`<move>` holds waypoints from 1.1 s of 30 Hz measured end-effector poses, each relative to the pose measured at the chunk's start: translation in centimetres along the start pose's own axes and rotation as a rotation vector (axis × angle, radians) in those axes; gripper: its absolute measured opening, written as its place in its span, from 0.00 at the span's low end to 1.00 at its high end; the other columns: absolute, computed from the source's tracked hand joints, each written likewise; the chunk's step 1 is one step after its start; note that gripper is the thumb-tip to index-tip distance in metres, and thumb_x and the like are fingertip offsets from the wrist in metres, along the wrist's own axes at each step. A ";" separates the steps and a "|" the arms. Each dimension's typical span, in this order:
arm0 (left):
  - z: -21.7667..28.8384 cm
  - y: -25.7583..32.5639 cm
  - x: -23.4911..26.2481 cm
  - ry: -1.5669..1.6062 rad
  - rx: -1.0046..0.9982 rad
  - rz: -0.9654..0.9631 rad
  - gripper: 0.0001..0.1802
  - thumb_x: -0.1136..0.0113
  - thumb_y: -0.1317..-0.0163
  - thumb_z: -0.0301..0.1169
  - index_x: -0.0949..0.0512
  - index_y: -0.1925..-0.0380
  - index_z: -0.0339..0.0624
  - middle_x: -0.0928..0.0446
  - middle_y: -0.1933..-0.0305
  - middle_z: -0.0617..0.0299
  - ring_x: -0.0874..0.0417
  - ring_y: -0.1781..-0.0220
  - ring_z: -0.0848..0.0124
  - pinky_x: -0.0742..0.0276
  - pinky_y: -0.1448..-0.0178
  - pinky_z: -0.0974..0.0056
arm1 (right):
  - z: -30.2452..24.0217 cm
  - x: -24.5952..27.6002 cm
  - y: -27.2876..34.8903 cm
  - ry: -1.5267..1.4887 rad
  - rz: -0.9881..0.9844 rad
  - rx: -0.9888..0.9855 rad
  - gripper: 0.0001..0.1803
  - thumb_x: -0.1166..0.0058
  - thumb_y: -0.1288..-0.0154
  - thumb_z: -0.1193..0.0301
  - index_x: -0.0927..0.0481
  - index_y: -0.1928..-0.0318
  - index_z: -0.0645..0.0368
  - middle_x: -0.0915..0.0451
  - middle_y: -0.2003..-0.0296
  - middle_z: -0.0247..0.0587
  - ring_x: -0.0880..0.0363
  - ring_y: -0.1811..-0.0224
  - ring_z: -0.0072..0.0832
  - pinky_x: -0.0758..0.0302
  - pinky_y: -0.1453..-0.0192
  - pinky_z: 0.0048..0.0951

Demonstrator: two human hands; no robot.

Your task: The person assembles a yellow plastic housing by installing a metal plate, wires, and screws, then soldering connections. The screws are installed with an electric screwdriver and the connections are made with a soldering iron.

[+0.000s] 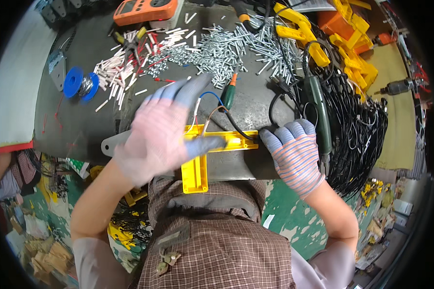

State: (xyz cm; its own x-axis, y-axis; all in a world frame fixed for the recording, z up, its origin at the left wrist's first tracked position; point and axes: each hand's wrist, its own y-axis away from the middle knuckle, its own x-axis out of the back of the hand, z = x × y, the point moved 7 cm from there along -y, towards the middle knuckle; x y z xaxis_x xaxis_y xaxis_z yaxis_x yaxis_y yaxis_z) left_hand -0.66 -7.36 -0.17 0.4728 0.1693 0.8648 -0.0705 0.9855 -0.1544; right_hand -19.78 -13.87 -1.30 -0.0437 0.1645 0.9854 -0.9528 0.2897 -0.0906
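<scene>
A yellow T-shaped plastic housing (pixel 195 176) lies open side up at the bench's near edge, one leg jutting over it. Across its left part reaches my gloved left hand (pixel 154 130), smeared by motion, fingers stretched and thumb spread, with nothing visible in it. At the housing's right end, my gloved right hand (pixel 296 154) has its fingers curled on the black cable (pixel 235 126). From that cable a blue wire (pixel 210 93) and a brown wire (pixel 212 113) loop up and back toward the housing. Their ends are partly hidden behind my left hand.
Beyond the housing lie a green-handled screwdriver (pixel 230 95), piles of screws (pixel 217 53), white sleeves (pixel 112 72) and pliers (pixel 130 45). A blue solder spool (pixel 74 83) stands left. At right are a green power screwdriver (pixel 318 111), bundled black cables (pixel 354 130) and yellow housings (pixel 354 58).
</scene>
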 end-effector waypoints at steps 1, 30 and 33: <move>-0.1 -1.8 -0.8 0.148 0.058 -0.043 0.40 0.32 0.47 0.42 0.35 0.36 0.39 0.26 0.44 0.45 0.24 0.43 0.50 0.28 0.40 0.55 | 0.3 -0.2 0.4 0.001 -0.005 -0.022 0.16 0.51 0.47 0.69 0.20 0.56 0.53 0.24 0.68 0.35 0.25 0.61 0.33 0.32 0.47 0.42; 3.6 6.7 -3.2 -0.202 -0.175 0.209 0.10 0.41 0.53 0.32 0.21 0.68 0.46 0.26 0.60 0.59 0.25 0.48 0.59 0.36 0.34 0.35 | -2.5 -2.0 -5.2 -0.658 0.172 -0.227 0.11 0.38 0.46 0.62 0.23 0.67 0.52 0.26 0.66 0.40 0.27 0.61 0.41 0.33 0.56 0.42; 3.0 7.2 -4.0 -0.206 -0.269 0.021 0.08 0.37 0.56 0.35 0.20 0.73 0.51 0.26 0.68 0.62 0.24 0.51 0.59 0.40 0.32 0.35 | -2.6 -2.2 -5.3 -0.662 0.148 -0.231 0.12 0.38 0.46 0.61 0.23 0.66 0.52 0.27 0.66 0.40 0.28 0.61 0.40 0.33 0.56 0.42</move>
State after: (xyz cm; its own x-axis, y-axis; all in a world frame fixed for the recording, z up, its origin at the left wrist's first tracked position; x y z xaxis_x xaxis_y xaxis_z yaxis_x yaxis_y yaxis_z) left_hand -5.69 -0.90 -3.31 0.2843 0.2152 0.9343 0.1688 0.9480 -0.2697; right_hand -13.86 -13.34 -3.38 -0.4100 -0.3679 0.8346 -0.8383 0.5125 -0.1859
